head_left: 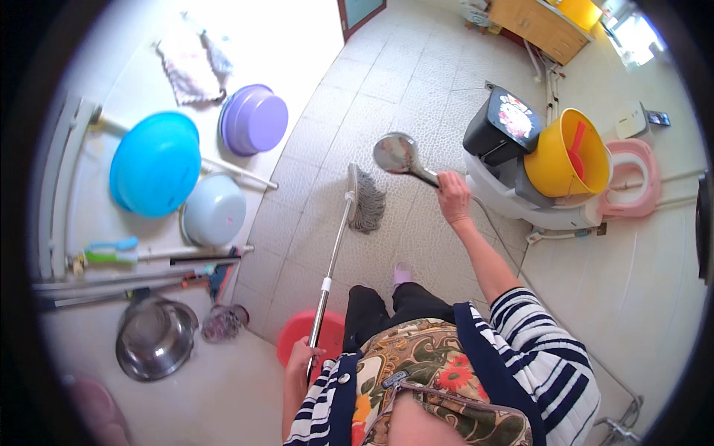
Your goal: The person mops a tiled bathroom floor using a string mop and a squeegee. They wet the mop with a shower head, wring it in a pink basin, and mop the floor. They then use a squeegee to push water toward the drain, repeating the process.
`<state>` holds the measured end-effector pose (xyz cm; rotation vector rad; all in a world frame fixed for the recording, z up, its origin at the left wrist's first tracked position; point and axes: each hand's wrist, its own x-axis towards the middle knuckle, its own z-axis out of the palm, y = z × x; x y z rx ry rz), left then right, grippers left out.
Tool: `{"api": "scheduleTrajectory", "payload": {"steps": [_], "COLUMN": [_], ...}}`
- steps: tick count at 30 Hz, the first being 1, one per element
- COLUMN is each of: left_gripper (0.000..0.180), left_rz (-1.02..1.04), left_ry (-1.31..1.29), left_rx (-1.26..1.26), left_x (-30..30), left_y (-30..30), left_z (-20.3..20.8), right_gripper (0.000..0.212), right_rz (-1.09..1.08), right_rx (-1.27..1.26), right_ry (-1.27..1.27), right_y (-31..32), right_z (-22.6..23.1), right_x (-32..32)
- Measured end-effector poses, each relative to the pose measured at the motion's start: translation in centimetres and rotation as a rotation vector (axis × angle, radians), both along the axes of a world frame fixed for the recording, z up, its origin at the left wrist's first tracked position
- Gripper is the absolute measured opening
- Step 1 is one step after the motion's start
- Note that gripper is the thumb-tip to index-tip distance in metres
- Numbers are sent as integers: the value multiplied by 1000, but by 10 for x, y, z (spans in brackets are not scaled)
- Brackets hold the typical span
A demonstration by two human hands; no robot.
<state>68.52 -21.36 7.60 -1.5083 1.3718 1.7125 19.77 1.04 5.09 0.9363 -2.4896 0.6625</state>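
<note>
My right hand [453, 196] is closed round the handle of a silver hand shower [396, 153], held out over the tiled floor with its hose trailing back past my right arm. No water can be made out from it. Low on the left, my left hand [300, 358] grips the metal pole of a mop [367, 201]. The mop's grey string head lies on the tiles in front of me, below and left of the shower head. Partly behind the pole and my left hand is a red basin [288, 332] on the floor.
Blue [155, 163], purple [260, 120] and pale basins [214, 211] hang along the left wall, above a steel bowl [155, 338]. At right, a black bin [487, 126] and a yellow bucket [550, 162] with a red scoop stand by a pink toilet seat [651, 182].
</note>
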Motion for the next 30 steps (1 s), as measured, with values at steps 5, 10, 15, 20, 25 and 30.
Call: {"api": "scheduleTrajectory", "payload": {"steps": [5, 10, 15, 20, 25, 30], "left_gripper": [27, 31, 29, 25, 16, 17], "left_rz": [-45, -175, -300, -380, -393, -507], "left_ry": [19, 4, -72, -103, -130, -118], "left_rx": [17, 152, 209, 200, 216, 187], "left_x": [-48, -117, -196, -268, -299, -308], "left_y": [-82, -214, -336, -392, -422, -435], "left_z": [-2, -27, -38, -47, -57, -61], "right_gripper": [13, 13, 16, 17, 19, 15], "right_rz": [2, -120, -380, -488, -623, -731], "right_rx": [-6, -48, -59, -21, -9, 68], "right_ry": [36, 71, 10, 16, -4, 30], "right_y": [-48, -124, -207, -241, -240, -231], "right_z": [6, -5, -13, -3, 1, -7], "right_x": [-20, -34, -34, -27, -23, -5]}}
